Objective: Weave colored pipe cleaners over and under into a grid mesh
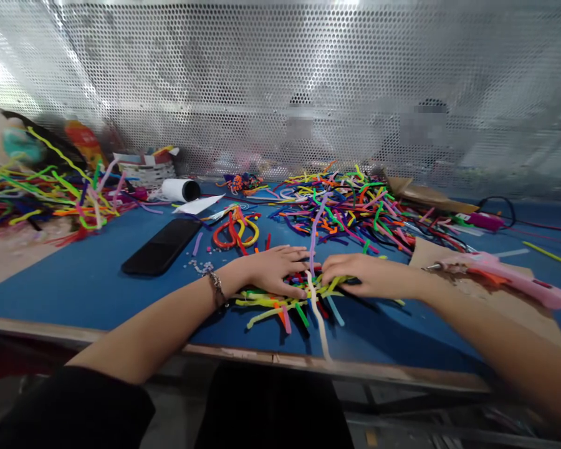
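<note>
My left hand and my right hand lie close together on a small bundle of coloured pipe cleaners near the front of the blue table. Both hands press down on the bundle with fingers curled over the strands. A lilac pipe cleaner rises between the two hands, and a pale strand runs from them toward the table's front edge. A bracelet sits on my left wrist.
A big heap of pipe cleaners lies behind the hands, another heap at far left. A black phone, a white roll and red-yellow loops are left of centre. A pink glue gun rests on cardboard at right. Perforated metal screen behind.
</note>
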{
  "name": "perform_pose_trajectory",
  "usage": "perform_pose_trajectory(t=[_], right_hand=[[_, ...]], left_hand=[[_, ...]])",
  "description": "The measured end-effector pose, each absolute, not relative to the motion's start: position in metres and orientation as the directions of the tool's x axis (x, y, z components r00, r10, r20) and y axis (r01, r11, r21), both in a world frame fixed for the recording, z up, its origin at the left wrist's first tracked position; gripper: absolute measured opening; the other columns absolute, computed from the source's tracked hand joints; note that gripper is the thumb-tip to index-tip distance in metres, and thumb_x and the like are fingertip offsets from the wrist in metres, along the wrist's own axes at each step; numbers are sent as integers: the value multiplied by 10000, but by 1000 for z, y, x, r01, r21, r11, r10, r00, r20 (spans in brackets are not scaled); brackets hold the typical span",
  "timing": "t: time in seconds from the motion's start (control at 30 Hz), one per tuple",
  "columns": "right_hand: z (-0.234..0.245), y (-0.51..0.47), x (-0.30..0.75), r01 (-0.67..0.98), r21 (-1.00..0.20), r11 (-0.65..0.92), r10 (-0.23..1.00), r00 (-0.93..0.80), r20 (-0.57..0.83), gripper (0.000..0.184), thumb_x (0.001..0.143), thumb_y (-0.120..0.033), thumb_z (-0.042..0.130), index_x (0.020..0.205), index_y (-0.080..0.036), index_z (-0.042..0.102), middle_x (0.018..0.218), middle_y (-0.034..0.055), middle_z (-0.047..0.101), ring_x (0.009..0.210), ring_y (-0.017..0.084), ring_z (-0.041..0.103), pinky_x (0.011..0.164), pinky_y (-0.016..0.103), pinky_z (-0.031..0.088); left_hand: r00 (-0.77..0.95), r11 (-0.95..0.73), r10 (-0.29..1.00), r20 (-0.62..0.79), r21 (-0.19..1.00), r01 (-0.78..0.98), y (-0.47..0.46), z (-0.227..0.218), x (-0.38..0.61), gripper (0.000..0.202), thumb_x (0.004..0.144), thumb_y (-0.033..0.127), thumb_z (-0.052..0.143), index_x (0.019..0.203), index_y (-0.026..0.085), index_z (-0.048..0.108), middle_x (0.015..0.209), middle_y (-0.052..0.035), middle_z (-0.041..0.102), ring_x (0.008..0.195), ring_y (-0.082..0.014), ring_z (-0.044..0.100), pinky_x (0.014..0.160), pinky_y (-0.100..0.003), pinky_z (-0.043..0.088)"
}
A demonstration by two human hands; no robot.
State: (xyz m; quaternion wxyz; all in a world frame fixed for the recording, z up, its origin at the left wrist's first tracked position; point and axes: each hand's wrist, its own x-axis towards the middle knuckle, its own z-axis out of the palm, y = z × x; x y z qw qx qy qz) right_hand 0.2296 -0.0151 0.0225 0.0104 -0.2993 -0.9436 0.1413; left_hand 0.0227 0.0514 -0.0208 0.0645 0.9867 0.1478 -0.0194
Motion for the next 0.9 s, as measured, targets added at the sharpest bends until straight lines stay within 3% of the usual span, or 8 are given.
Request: perform_pose_trajectory(t=[0.1, 0.23, 0.53, 0.77, 0.9], right_hand=[[21, -11, 233, 573, -370, 732, 597, -800, -59, 255, 752, -37, 456, 911, -135, 629, 951, 65, 574, 903, 126, 537, 834, 238, 397], [19, -12, 235, 567, -405, 717, 603, -796, -48, 232, 814, -113, 444, 930, -137, 643, 940, 69, 592, 866, 121, 552, 806, 235, 413], [2, -14, 238, 548, -340, 764, 621, -767, 161, 221, 845, -189, 455, 885, -136, 666, 872, 79, 648, 800, 121, 589, 748, 227, 451], [2, -18, 233, 539, -281, 794, 595, -785, 172, 186, 793, -106, 499, 893, -103, 655, 920, 96, 630, 867, 135, 577, 803, 234, 444], [3, -19, 233, 532, -306, 790, 587, -800, 124, 214, 807, -92, 472, 941, -107, 638, 958, 92, 625, 911, 136, 563, 827, 242, 436]], left_hand=[[951, -945, 302, -71, 109, 309, 50, -19, 23, 662, 812, 556, 408, 1347, 187, 282, 1429, -110, 198, 1324, -231, 119, 1063, -412, 87], [944, -940, 328, -36, 82, 330, 47, -19, 23, 632, 801, 552, 429, 1325, 213, 325, 1408, -94, 269, 1311, -262, 157, 1043, -504, 42], [888, -901, 344, 305, -161, 404, 32, -16, 23, 488, 722, 538, 534, 1076, 204, 578, 1250, -102, 442, 1185, -283, 311, 1033, -510, 19], [857, -851, 252, 451, -319, 418, 30, -14, 23, 216, 856, 372, 455, 943, 247, 609, 1105, -53, 528, 1003, -225, 418, 913, -428, 239], [911, -877, 199, 362, -349, 330, 32, -5, 23, 148, 861, 300, 477, 845, 254, 616, 883, -26, 561, 799, -169, 477, 695, -304, 332]])
